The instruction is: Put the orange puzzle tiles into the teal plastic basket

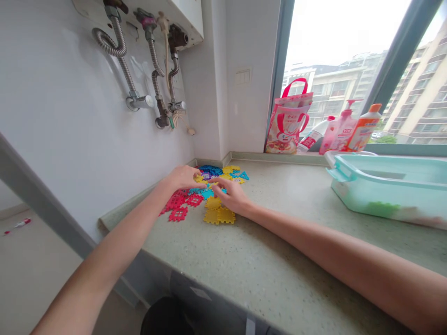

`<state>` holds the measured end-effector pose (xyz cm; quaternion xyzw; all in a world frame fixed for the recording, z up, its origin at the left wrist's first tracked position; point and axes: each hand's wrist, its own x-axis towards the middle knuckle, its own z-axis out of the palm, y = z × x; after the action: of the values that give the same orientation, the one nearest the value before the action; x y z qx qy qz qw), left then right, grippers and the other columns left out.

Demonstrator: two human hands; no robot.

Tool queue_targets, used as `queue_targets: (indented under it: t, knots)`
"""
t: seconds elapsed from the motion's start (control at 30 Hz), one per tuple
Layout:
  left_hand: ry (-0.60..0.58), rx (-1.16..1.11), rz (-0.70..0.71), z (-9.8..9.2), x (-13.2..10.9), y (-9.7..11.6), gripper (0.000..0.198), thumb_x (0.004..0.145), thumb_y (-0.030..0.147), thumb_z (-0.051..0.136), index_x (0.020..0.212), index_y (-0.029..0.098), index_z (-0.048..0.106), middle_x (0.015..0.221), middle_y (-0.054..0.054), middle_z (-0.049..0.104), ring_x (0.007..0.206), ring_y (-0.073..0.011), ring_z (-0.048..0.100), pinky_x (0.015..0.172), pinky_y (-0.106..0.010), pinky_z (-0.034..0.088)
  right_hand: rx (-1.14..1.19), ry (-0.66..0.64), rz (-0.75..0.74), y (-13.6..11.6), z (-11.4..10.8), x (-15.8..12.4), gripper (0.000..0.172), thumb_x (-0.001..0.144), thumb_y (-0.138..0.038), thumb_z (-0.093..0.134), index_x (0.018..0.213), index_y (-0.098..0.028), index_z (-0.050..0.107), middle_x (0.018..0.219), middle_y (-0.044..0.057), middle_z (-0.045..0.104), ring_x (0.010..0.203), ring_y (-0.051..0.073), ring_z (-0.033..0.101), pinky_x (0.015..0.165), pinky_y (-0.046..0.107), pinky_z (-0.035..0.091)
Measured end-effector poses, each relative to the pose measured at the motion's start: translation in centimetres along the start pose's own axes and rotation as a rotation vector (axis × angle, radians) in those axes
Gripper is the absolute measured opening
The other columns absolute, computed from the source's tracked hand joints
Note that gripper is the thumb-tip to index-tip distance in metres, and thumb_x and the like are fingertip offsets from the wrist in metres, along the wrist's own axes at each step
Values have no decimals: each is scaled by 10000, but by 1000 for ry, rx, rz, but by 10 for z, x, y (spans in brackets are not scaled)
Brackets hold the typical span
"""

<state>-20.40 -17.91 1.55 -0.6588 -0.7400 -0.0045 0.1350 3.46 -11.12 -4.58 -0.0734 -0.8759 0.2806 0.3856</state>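
Observation:
Over a pile of plastic interlocking tiles in the counter's corner, both my hands reach in from either side. My left hand (185, 177) curves its fingers around the edge of a yellow interlocking tile (199, 178); the grip is partly hidden. My right hand (234, 194) is close by, its thumb and index finger apart above the pile. Red tiles (178, 214) with window-like cut-outs lie below my left hand. Joined yellow tiles (219, 216) lie flat below my right hand. Blue tiles (210, 170) and a purple tile (206, 177) are behind, with light-blue tiles (206, 192) between my hands.
On the right of the speckled counter (216, 253) stands a translucent teal bin (394, 186) with green and pale items inside. A pink bag (288, 123), a pump bottle (342, 128) and an orange-capped bottle (365, 126) stand by the window. Metal hoses (153, 60) hang on the left wall.

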Motion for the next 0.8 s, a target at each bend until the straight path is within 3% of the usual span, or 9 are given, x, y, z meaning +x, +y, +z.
queue_targets:
  t: [0.13,0.27,0.33,0.43,0.57,0.8]
  knots:
    - [19,23,2,-2,-1,2,628,816,770,613,1156,274,795,1055,-56,815,950,-280,737,824,-330,485,-8,112,196,30,-21,6,342,1038,-345,486,1269,-218,704,828,13,774,768,185,693,733,309,503]
    - [26,44,42,-2,0,1,511,833,682,622,1068,274,820,1023,-49,819,947,-269,731,877,-340,482,-300,110,143,73,-44,8,304,1005,-279,528,1216,-215,737,1091,76,793,1001,257,700,937,413,525]
    - [22,50,80,-1,1,1,467,838,629,624,1052,267,828,1040,-54,816,964,-273,730,904,-350,483,-402,74,152,86,-49,7,347,995,-232,518,1282,-204,711,1257,100,760,1172,289,664,1045,459,499]
    - [39,34,124,3,2,0,525,841,639,621,1118,238,815,1171,-79,791,1058,-293,719,928,-355,495,-479,-84,158,90,-48,5,473,1015,-242,498,1476,-188,588,1467,122,655,1360,294,580,1160,477,436]
    - [13,-51,144,10,4,-2,609,868,683,593,1243,236,769,1301,-78,752,1139,-293,702,947,-338,510,-533,-268,69,81,-43,4,519,1061,-351,455,1562,-225,509,1584,107,552,1470,294,490,1210,501,386]
    - [16,-45,154,8,6,2,448,922,584,568,1134,267,804,1022,-47,817,882,-245,740,766,-308,497,-542,-321,66,82,-42,6,529,1075,-416,455,1560,-211,514,1567,125,567,1468,293,496,1214,473,378]
